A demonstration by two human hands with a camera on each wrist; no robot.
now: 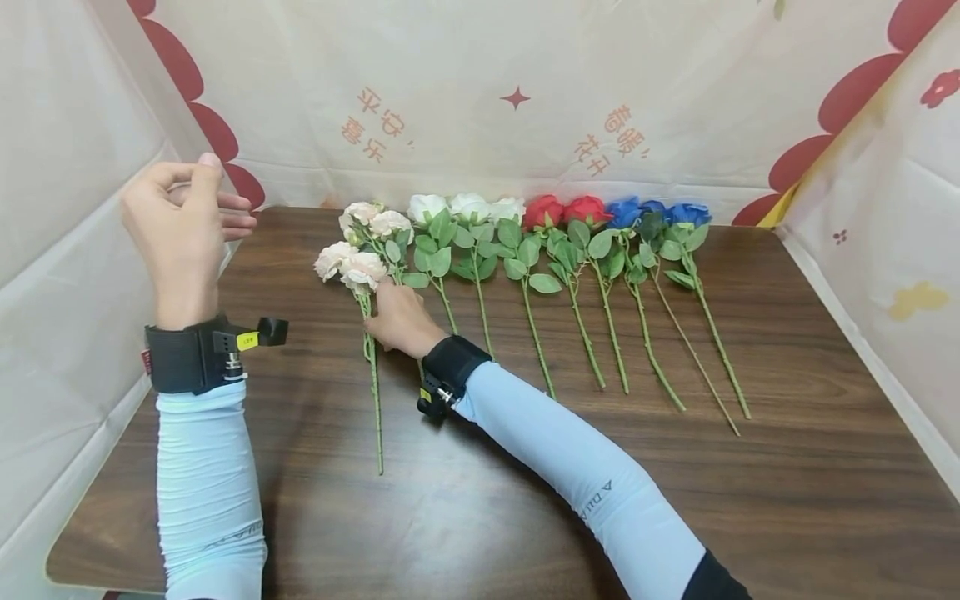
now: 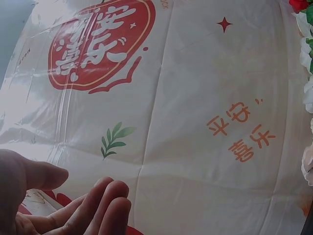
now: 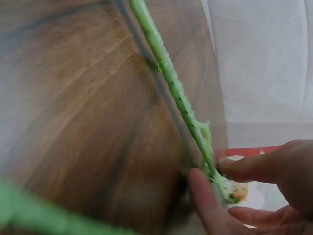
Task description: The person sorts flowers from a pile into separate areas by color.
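My right hand reaches to the left end of the flower row and pinches the stem of a pale pink artificial flower just below its blooms. In the right wrist view the green stem runs between thumb and fingers, close over the wood. Behind it lies another pale pink flower, partly overlapped. Raised at the left, above the table's back left corner, my left hand holds nothing, its fingers loosely bent. The left wrist view shows its fingers in front of the printed curtain.
Rightward along the back of the brown table lie three white roses, two red roses and three blue roses, stems toward the front. A printed cloth closes off the back and both sides.
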